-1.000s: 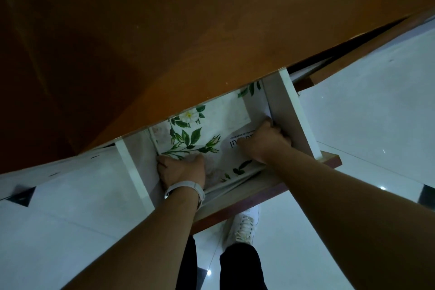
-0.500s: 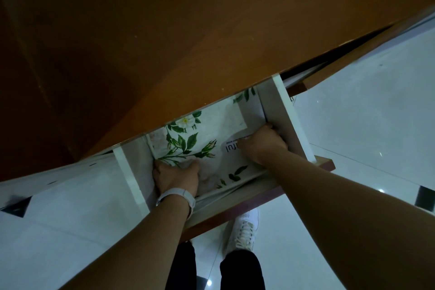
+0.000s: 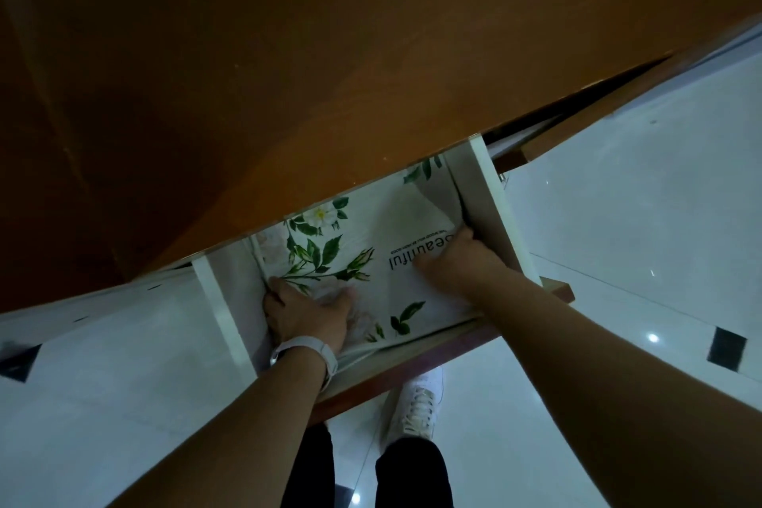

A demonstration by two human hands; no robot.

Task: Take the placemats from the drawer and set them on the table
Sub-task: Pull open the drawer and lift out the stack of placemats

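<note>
- The left hand [image 3: 307,311], a pale band on its wrist, is closed over the near left corner of the floral placemats [image 3: 350,256], fingers tucked under the edge. Thin, limp edges show beneath the top mat near the drawer front, so this pinch may catch only some layers and leave others behind.
- The right hand [image 3: 457,258] grips the stack's right edge, hard against the white drawer [image 3: 492,194] side wall. The knuckles have little room there; the fingers could slip off or scrape the wall on the lift.
- The placemats lie inside the drawer, their far part hidden under the wooden tabletop [image 3: 330,54]. Lifted too steeply, that far edge would likely snag on the underside and fold or pull free.
- The drawer is only partly out; a hard tug may drag it along instead of freeing the mats.
</note>
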